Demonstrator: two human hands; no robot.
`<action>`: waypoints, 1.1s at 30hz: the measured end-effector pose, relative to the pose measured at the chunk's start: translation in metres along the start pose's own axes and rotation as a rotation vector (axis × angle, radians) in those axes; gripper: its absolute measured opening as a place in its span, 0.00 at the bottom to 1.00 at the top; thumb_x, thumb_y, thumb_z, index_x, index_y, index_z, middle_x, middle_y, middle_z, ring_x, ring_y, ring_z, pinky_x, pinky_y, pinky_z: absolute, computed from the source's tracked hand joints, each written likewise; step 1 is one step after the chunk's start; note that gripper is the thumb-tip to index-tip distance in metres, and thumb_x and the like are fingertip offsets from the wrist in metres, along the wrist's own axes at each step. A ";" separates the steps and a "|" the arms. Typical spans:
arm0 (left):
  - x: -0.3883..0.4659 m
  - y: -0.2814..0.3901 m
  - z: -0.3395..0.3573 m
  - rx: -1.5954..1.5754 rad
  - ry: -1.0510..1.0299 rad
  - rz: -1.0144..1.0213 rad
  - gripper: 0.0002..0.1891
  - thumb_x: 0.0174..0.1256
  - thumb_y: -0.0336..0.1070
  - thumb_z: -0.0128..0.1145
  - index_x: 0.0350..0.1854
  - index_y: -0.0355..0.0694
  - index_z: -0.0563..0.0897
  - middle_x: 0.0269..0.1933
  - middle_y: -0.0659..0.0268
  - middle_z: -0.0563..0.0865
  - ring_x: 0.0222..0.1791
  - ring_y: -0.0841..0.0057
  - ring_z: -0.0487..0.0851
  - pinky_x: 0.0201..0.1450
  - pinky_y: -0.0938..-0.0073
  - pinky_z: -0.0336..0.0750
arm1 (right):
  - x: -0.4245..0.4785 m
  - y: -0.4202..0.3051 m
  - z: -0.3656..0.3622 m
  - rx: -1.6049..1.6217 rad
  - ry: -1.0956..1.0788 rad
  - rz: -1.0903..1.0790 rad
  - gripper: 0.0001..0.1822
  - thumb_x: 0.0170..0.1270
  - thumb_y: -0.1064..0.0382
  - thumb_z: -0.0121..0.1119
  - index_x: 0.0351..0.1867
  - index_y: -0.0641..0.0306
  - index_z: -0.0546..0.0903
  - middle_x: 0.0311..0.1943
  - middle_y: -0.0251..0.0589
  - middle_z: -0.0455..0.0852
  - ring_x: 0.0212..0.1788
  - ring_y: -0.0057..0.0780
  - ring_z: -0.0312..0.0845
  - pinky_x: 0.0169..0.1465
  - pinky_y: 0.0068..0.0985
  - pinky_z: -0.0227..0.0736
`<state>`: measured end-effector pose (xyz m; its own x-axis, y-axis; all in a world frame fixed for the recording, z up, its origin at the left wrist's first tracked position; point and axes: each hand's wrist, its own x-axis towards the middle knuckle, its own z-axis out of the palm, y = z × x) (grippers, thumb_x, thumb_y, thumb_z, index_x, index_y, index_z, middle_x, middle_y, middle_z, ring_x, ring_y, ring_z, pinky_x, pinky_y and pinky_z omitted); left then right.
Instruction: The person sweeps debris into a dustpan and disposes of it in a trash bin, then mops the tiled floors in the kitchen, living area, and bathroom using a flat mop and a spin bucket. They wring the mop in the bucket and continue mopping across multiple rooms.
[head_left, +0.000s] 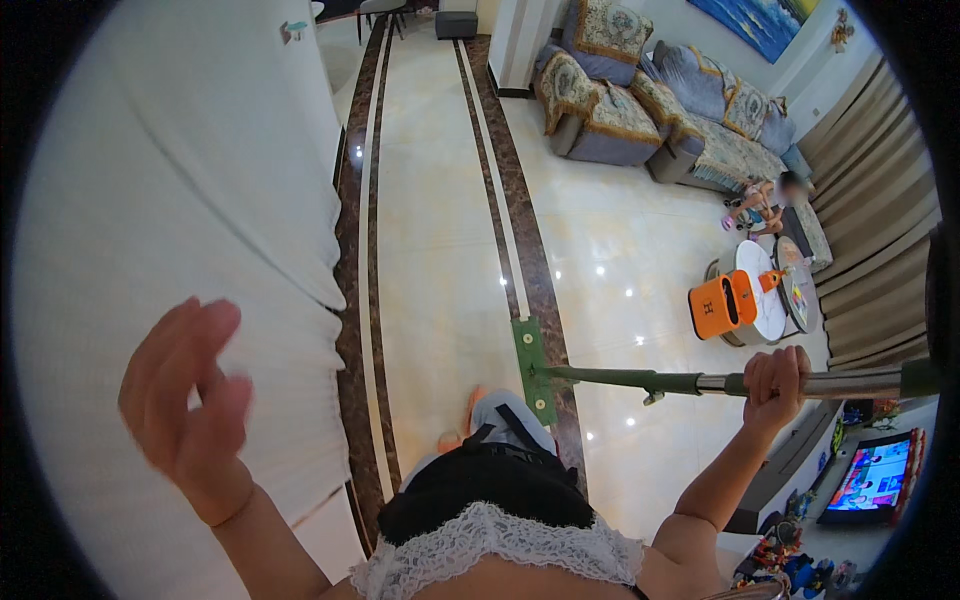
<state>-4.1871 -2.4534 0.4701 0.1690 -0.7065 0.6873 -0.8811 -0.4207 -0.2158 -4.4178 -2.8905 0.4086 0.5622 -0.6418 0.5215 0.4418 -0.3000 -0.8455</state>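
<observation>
My right hand (775, 386) is closed around the metal pole (855, 381) of a flat mop, out to the right of my body. The pole runs leftward through a green section to the flat green mop head (532, 375), which is on the floor by my feet, over the dark tile border. My left hand (187, 397) is raised at the left in front of white hanging cloth (277, 390). Nothing is in it; its fingers are bent, with the thumb apart from them.
Glossy cream floor tiles (435, 187) run ahead between dark borders. An armchair (600, 112) and a sofa (735, 135) stand at upper right; a person (761, 206) sits nearby. Round coffee tables (765, 315) carry an orange box (714, 307). A television (870, 476) is lit at lower right.
</observation>
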 end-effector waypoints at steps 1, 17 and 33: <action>0.030 0.002 0.005 0.013 0.026 0.046 0.15 0.64 0.23 0.47 0.51 0.43 0.72 0.48 0.59 0.81 0.51 0.60 0.79 0.53 0.64 0.77 | 0.018 0.012 0.003 0.018 0.031 -0.026 0.18 0.67 0.66 0.48 0.17 0.53 0.63 0.06 0.26 0.57 0.05 0.13 0.47 0.13 0.18 0.52; 0.260 -0.318 0.264 0.051 -0.258 0.010 0.37 0.67 0.64 0.28 0.55 0.30 0.69 0.46 0.45 0.80 0.49 0.54 0.79 0.54 0.52 0.72 | 0.480 0.340 0.262 0.006 -0.051 0.174 0.21 0.66 0.68 0.53 0.15 0.52 0.60 0.06 0.25 0.57 0.05 0.11 0.45 0.11 0.16 0.46; 0.465 -0.761 0.708 -0.239 0.040 -0.178 0.14 0.57 0.31 0.56 0.47 0.50 0.78 0.41 0.65 0.84 0.36 0.71 0.82 0.37 0.73 0.78 | 0.833 0.568 0.454 -0.024 -0.200 0.067 0.18 0.66 0.72 0.49 0.17 0.55 0.61 0.07 0.29 0.59 0.07 0.16 0.51 0.13 0.21 0.56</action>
<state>-3.1255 -2.8645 0.4628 0.3171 -0.6086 0.7274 -0.9188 -0.3872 0.0767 -3.3816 -3.2751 0.4151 0.7187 -0.5084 0.4743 0.3832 -0.2797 -0.8803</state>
